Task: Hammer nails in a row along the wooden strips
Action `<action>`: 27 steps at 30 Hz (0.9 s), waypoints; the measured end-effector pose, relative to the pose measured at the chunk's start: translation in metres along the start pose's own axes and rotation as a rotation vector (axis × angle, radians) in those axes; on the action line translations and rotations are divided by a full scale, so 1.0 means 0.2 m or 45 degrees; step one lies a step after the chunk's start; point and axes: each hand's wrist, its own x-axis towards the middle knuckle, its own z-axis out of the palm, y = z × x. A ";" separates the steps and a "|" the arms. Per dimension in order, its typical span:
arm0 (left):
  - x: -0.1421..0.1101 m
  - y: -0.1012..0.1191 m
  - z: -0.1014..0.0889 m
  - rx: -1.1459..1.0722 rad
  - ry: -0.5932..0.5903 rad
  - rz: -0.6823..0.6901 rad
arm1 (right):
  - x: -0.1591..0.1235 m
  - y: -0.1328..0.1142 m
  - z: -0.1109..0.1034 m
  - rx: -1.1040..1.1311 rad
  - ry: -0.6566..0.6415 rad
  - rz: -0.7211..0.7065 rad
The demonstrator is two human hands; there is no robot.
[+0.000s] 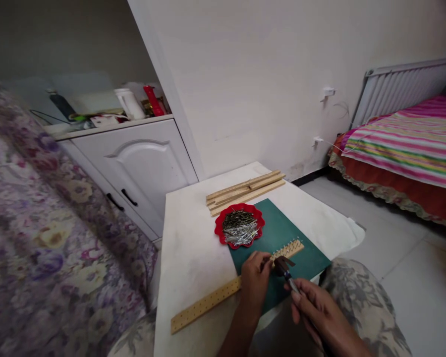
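My right hand (314, 302) grips a claw hammer (290, 282) by its handle, its head low over the wooden strip (206, 306). My left hand (255, 277) rests across that strip, thumb and fingertips pinched together near the hammer head. What sits between those fingertips is too small to make out. Rows of nails (290, 249) stand up from the strip's far right part, while its near left part shows rows of small dark holes or dots. Under the strip lies a green mat (282, 223). A red scalloped dish (218, 232) holds dark and silvery nails (241, 232).
Several wooden strips (245, 191) lie at the back of the white-covered table (193, 248). Beyond stands a white cabinet (137, 168) with items on top. A floral curtain (59, 248) hangs at left; a bed (405, 144) is at right.
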 end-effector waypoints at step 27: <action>0.43 -0.10 -0.32 1.116 -0.192 -0.079 | 0.02 0.15 0.01 0.010 -0.091 0.091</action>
